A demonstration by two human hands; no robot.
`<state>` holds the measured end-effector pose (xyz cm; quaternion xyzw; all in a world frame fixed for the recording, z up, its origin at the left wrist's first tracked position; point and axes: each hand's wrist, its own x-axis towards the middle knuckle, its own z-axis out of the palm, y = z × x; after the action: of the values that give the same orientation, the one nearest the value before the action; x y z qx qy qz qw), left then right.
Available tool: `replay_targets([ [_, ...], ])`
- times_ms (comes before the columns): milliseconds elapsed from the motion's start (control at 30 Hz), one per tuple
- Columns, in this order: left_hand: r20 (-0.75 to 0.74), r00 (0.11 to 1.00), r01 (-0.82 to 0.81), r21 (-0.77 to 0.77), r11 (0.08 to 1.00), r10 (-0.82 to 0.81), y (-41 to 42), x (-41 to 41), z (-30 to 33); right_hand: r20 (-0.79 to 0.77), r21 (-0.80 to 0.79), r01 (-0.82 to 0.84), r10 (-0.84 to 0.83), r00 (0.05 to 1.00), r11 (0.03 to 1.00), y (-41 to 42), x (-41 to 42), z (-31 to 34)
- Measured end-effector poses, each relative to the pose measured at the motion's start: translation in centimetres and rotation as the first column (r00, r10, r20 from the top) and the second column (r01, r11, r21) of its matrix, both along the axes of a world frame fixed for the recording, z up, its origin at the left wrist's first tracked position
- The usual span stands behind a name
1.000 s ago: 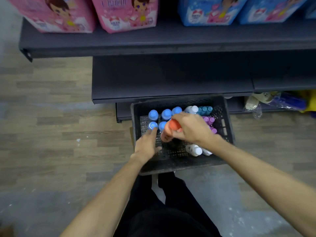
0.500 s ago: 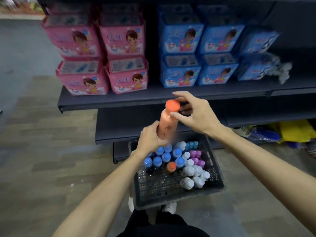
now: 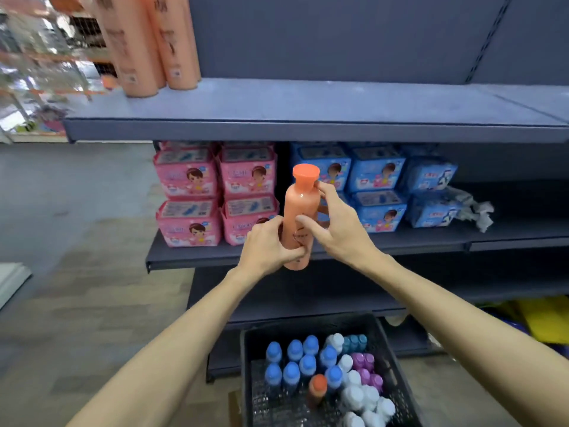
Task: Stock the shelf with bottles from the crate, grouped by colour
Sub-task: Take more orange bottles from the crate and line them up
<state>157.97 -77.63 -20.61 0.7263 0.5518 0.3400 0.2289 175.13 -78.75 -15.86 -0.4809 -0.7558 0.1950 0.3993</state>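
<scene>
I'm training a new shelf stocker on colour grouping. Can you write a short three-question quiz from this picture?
1. True or false: both hands grip the orange bottle.
2. Which shelf already holds orange bottles? A) the top shelf, at its left end B) the shelf with the pink packs C) the lowest shelf
3. How many orange-capped bottles stand in the crate?

Key:
1. True: the left hand wraps its lower body, the right hand holds it from neck to middle.
2. A
3. One, among the blue-capped ones.
</scene>
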Motion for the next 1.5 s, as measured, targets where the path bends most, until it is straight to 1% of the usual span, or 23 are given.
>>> replay_targets([
  [167, -0.011, 0.999, -0.037, 0.149, 0.988, 0.039, 0.5, -2.1, 6.0, -0.063, 0.133, -0.032, 0.041, 0.997, 0.991, 0.5, -1.9, 6.7],
  [267, -0.002, 0.999, -0.042, 0.236, 0.971, 0.043, 0.0, -3.4, 11.1, -0.085, 0.214, -0.049, 0.069, 0.994, 0.976, 0.9, -3.4, 11.2],
  [367, 0.012, 1.000, -0.026, 0.340, 0.940, 0.023, -1.3, -4.3, 16.5, -0.124, 0.245, -0.085, 0.118, 0.985, 0.966, 1.5, -5.0, 15.5],
  [433, 0.052, 0.999, -0.035, 0.387, 0.921, 0.016, -2.1, -5.1, 19.3, -0.134, 0.283, -0.100, 0.143, 0.981, 0.954, 1.9, -6.2, 17.9],
  [500, 0.062, 0.998, -0.039, 0.414, 0.909, 0.015, -2.0, -6.0, 20.9, -0.142, 0.315, -0.109, 0.160, 0.977, 0.943, 2.4, -7.4, 19.7],
  [600, 0.068, 0.994, -0.103, 0.451, 0.886, 0.081, -0.6, -7.7, 21.7, -0.154, 0.330, -0.119, 0.178, 0.972, 0.937, 3.4, -9.2, 21.5],
  [733, 0.073, 0.975, -0.220, 0.464, 0.858, 0.210, 1.8, -10.3, 21.8, -0.147, 0.322, -0.133, 0.188, 0.971, 0.937, 5.2, -11.6, 23.1],
  [967, 0.114, 0.958, -0.286, 0.428, 0.857, 0.263, 4.5, -12.8, 22.3, -0.105, 0.299, -0.143, 0.181, 0.978, 0.944, 8.6, -15.5, 24.0],
  [1167, 0.081, 0.939, -0.341, 0.322, 0.883, 0.333, 7.4, -14.4, 22.7, -0.067, 0.219, -0.121, 0.138, 0.988, 0.968, 12.6, -18.1, 24.7],
  [1300, 0.085, 0.927, -0.375, 0.266, 0.888, 0.366, 9.2, -15.3, 22.8, -0.065, 0.186, -0.120, 0.135, 0.989, 0.975, 14.8, -19.5, 24.8],
  [1500, -0.020, 0.860, -0.493, 0.224, 0.840, 0.510, 11.4, -16.0, 23.1, -0.073, 0.199, -0.096, 0.113, 0.991, 0.975, 17.4, -21.5, 24.5],
])
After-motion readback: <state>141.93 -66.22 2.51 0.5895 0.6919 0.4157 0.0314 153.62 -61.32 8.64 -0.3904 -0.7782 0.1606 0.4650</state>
